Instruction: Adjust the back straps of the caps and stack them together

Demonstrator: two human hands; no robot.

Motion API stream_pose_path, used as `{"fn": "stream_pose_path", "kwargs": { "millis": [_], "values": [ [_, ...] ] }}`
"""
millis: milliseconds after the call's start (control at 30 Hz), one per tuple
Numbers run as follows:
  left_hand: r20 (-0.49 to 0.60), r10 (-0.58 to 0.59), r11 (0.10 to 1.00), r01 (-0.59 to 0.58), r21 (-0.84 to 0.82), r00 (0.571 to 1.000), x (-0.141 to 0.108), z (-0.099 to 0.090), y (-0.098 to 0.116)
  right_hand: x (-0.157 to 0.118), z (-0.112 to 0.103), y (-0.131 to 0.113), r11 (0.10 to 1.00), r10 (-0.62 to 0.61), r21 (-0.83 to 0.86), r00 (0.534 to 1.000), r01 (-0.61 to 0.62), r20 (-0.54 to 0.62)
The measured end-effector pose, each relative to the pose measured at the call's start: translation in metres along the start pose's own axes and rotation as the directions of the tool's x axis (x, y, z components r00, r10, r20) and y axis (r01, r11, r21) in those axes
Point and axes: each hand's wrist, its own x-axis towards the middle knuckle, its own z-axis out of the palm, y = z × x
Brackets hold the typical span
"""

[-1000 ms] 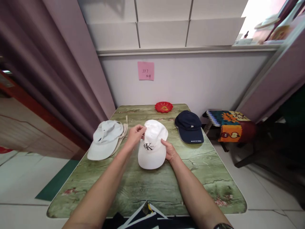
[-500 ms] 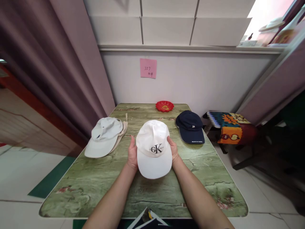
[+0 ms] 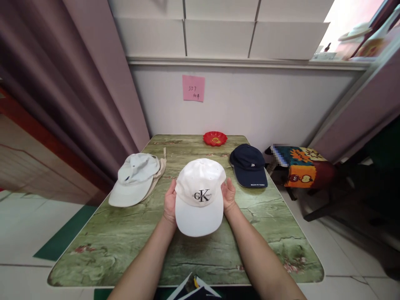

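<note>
Between my hands is a white baseball cap (image 3: 200, 179), with dark "CK" letters on its front and its brim pointing toward me. On its left side my left hand (image 3: 170, 203) grips it, thumb up and the other fingers hidden behind the cap. My right hand (image 3: 229, 195) supports the opposite side, its fingers partly tucked behind the crown. To the left, a pale grey cap (image 3: 137, 175) lies over a beige cap (image 3: 159, 171) with a strap sticking out. A navy cap (image 3: 250, 164) with small white lettering sits to the right, brim toward me.
The green wood-patterned table (image 3: 131, 250) carries a red scalloped dish (image 3: 215, 138) near its far edge. A pink note (image 3: 193, 88) is stuck to the wall behind. Right of the table stands a stool with a colourful cover (image 3: 301, 166); a purple curtain (image 3: 93, 62) hangs at left.
The white cap has shifted slightly left and its crown looks wider. My right thumb has moved from the cap's front surface out to its side.
</note>
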Motion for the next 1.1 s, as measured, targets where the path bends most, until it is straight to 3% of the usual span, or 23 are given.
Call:
{"fn": "stream_pose_path", "kwargs": {
  "millis": [333,467,733,1100],
  "values": [
    [-0.091,0.023,0.999,-0.021,0.027,0.996,0.002,-0.004,-0.007,0.000,0.005,-0.002,0.997,0.075,-0.023,0.997,-0.075,0.035],
    [-0.055,0.024,0.999,-0.022,0.039,0.998,0.000,0.010,-0.014,-0.002,0.000,0.000,0.995,0.083,-0.066,0.995,-0.080,0.046],
    [-0.055,0.036,0.999,-0.035,0.033,0.998,-0.004,0.042,-0.022,0.000,-0.005,0.004,0.984,0.098,-0.143,0.994,-0.103,-0.039],
    [0.023,-0.004,0.998,0.005,-0.065,1.000,0.002,0.028,-0.016,0.000,0.001,0.001,0.971,0.072,-0.224,0.996,-0.081,-0.045]
  ]
}}
